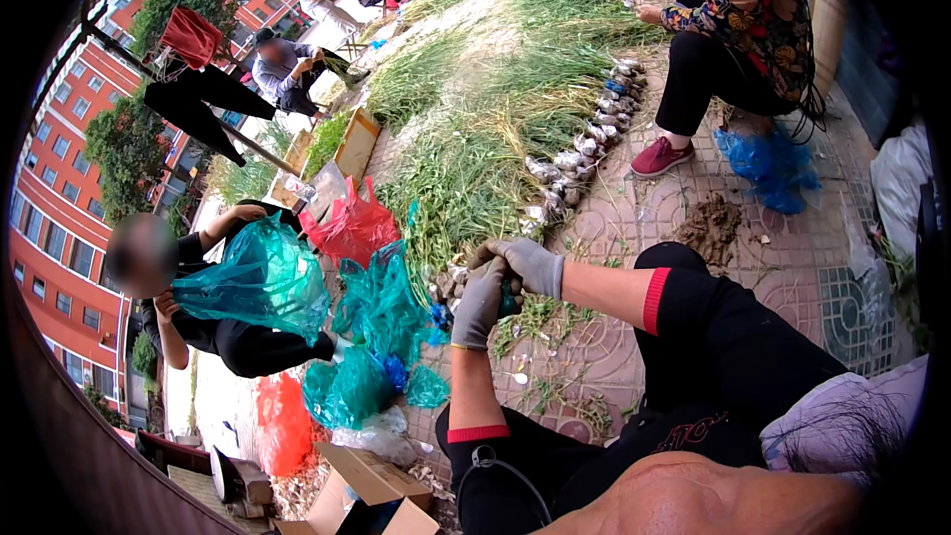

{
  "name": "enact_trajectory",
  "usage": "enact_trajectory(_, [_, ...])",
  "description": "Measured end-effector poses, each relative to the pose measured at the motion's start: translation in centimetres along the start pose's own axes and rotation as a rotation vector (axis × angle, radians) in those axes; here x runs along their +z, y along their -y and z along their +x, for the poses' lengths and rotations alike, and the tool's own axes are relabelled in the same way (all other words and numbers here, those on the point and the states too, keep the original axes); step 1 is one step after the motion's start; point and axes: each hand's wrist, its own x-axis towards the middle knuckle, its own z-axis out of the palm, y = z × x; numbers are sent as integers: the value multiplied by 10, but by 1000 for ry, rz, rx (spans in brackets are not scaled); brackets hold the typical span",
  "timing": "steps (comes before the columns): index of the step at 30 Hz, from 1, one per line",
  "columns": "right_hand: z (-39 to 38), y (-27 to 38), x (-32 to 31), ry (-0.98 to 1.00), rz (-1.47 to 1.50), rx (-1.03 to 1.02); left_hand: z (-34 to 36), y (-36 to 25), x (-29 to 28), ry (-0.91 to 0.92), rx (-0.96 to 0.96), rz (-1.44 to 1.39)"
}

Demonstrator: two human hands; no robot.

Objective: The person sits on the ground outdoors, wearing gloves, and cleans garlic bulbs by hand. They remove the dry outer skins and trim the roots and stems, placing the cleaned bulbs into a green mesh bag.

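My left hand (480, 302) and my right hand (527, 267), both in grey gloves, come together at the lower centre, closed round a small dark green bundle (510, 299), mostly hidden by the fingers. Just beyond them, long green leafy plants (446, 188) lie heaped, their pale bulbous ends (555, 168) in a row, several in white or blue wrapping. Pale bulbs (456, 277) also lie right beside my hands. Teal plastic bags (371, 307) and small blue plastic pieces (392, 371) lie on the paving to the left.
A person (238, 332) at left holds a teal bag. Another (728, 69) crouches right, near blue plastic (763, 168) and mud (708, 228). More people (282, 74) sit farther back. Red bags (347, 218), a cardboard box (367, 476) and hanging clothes (193, 109) are around.
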Motion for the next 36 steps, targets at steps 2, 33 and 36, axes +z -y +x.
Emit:
enact_trajectory(2, [1,6,11,-175,115,26,-3,3,0,-1,21,-220])
enact_trajectory(33, [19,3,-11,239,255,422,3,4,-9,-167,87,-530])
enact_trajectory(36, [21,7,-9,235,176,421,11,8,-19,-23,104,-664])
